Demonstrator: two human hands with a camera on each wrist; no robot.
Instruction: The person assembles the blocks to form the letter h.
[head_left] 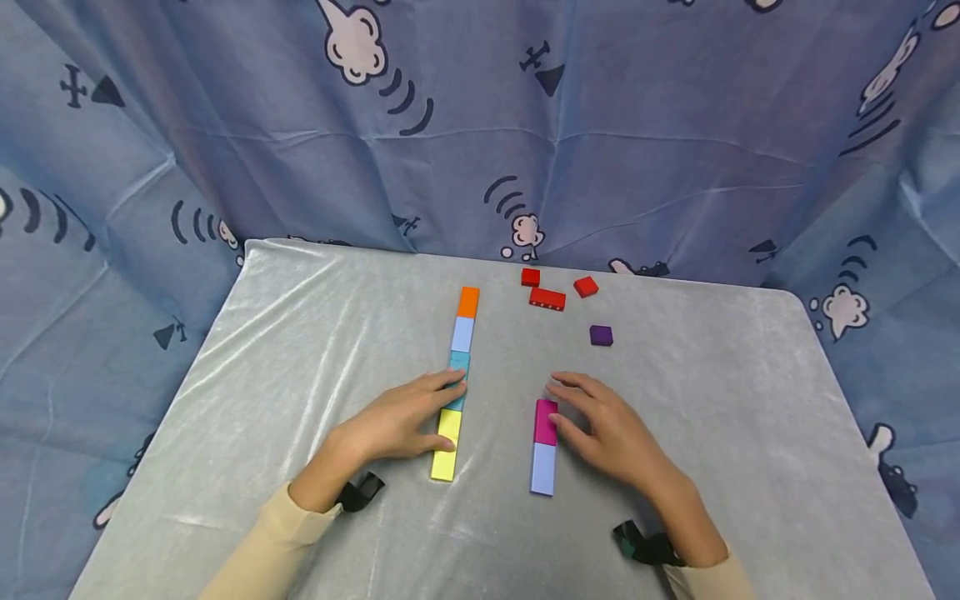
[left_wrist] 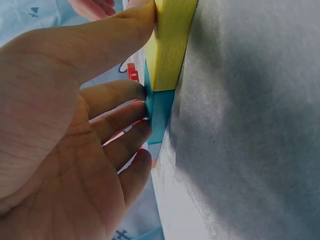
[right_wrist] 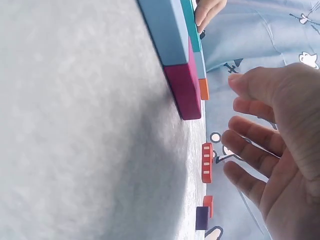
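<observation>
A row of blocks runs away from the person: yellow [head_left: 444, 465], teal [head_left: 460, 360], light blue [head_left: 462, 334] and orange [head_left: 468, 302]. Over its near half lies the left hand [head_left: 397, 418], thumb on the yellow block [left_wrist: 172, 47] and fingertips at the teal block [left_wrist: 161, 116], fingers nearly straight. To the right, a magenta block [head_left: 545, 427] joins a light blue block [head_left: 543, 469] end to end. Beside the magenta block is the right hand [head_left: 615, 433], fingers relaxed and apart; the right wrist view shows this hand [right_wrist: 280, 150] holding nothing, a gap from the magenta block [right_wrist: 184, 92].
Toward the table's far edge lie a small red block [head_left: 530, 277], a longer red block [head_left: 547, 299] and another small red one [head_left: 586, 287]. A dark purple block [head_left: 601, 335] sits nearer. Patterned blue cloth [head_left: 465, 167] hangs behind the grey-covered table [head_left: 750, 417].
</observation>
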